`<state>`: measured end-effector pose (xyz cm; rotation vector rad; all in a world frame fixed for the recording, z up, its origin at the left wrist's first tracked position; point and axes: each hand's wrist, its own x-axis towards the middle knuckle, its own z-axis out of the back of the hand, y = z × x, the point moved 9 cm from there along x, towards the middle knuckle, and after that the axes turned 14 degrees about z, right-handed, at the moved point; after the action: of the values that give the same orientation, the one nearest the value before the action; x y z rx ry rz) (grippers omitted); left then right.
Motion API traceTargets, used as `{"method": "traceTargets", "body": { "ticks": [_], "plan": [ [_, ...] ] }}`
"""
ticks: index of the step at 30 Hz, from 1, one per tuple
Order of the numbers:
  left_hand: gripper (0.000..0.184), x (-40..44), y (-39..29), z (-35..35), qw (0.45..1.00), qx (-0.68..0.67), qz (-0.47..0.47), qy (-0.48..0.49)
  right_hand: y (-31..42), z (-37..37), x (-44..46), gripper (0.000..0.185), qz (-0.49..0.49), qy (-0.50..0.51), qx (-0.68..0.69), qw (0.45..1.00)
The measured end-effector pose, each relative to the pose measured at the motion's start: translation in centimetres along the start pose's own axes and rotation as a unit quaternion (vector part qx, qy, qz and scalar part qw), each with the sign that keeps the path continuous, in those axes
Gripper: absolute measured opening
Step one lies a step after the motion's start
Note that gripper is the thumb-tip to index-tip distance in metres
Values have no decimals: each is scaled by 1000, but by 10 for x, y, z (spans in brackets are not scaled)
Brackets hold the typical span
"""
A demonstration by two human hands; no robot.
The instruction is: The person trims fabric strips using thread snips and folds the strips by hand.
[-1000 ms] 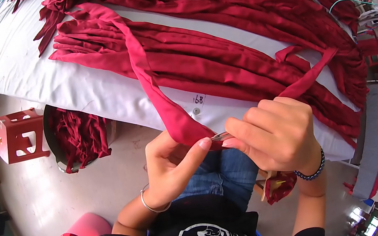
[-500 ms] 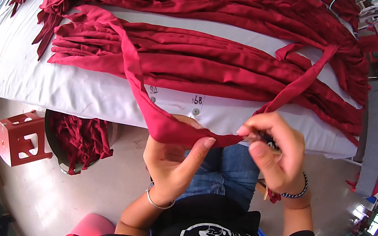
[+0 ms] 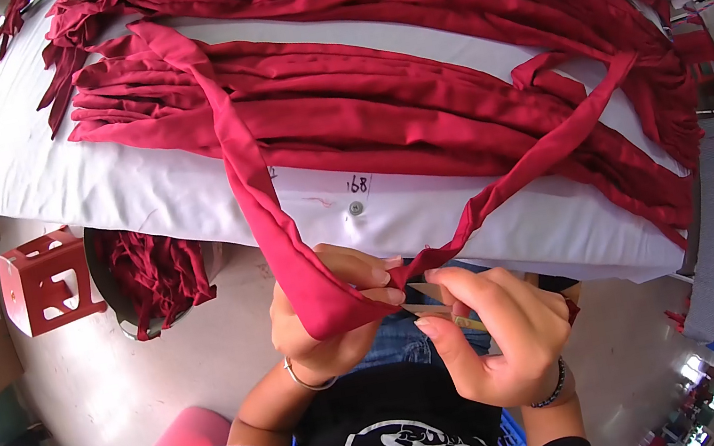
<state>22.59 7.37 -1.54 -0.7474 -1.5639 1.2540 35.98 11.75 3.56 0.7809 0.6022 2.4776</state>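
Note:
A long dark-red fabric strip [image 3: 249,180] hangs in a V from the table toward me. Near its lowest point my left hand [image 3: 325,310] pinches it between thumb and fingers, with a bracelet on that wrist. My right hand [image 3: 503,321] is closed around thread snips [image 3: 434,307], whose two blades stand apart and point left. The blade tips are at or very near the fabric edge beside my left fingertips; whether they touch cannot be made out. Most of the snips' handle is hidden by my fingers.
Bundles of dark-red strips [image 3: 377,119] cover much of the white-covered table [image 3: 149,178], which has "168" written near its front edge. On the floor to the left are a red stool [image 3: 51,277], a tub of red cloth [image 3: 161,277] and a pink container [image 3: 190,439].
My right hand has turned and shifted left and down, bringing the snips' blades into view by the fabric. My left hand now pinches the strip in a tighter fold, slightly lower.

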Motion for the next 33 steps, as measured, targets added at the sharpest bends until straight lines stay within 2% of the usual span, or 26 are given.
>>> {"method": "traceTargets", "body": {
  "ticks": [12,24,33],
  "plan": [
    [28,-4,-7,-7,997,59,-24,38,3,2,-3,30,18,-20,-58,998],
    [28,-10,-11,-9,995,62,-64,49,4,4,-4,24,5,-22,-67,998],
    [27,-8,-12,-10,996,61,-47,47,4,4,-6,24,11,-17,-79,997]
  ]
}}
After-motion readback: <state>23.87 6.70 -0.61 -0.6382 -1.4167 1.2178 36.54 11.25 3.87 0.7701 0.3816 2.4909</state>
